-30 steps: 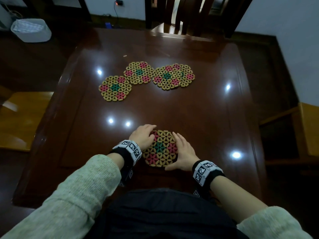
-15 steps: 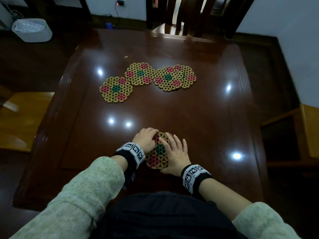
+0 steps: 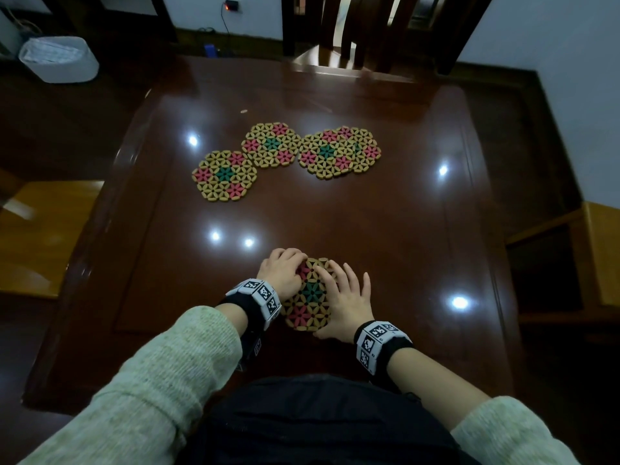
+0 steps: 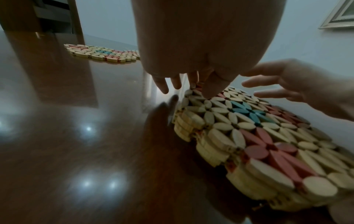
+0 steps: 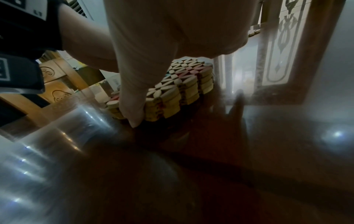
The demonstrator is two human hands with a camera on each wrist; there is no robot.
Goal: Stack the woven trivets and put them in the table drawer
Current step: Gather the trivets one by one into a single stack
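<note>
While left hand point(image 3: 281, 270) grips, right hand point(image 3: 347, 302) steadies trivet stack point(image 3: 310, 297).

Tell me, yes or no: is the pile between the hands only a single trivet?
No: the right wrist view shows the pile as several trivet layers stacked on one another.

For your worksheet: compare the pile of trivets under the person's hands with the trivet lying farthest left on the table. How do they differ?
The pile is several trivets deep, as the wrist views show; the far-left trivet is a single layer. The left hand and right hand touch the pile; nothing touches the far-left trivet. The pile sits near the person, the far-left trivet farther off. Both show the same tan, pink and teal flower pattern.
</note>
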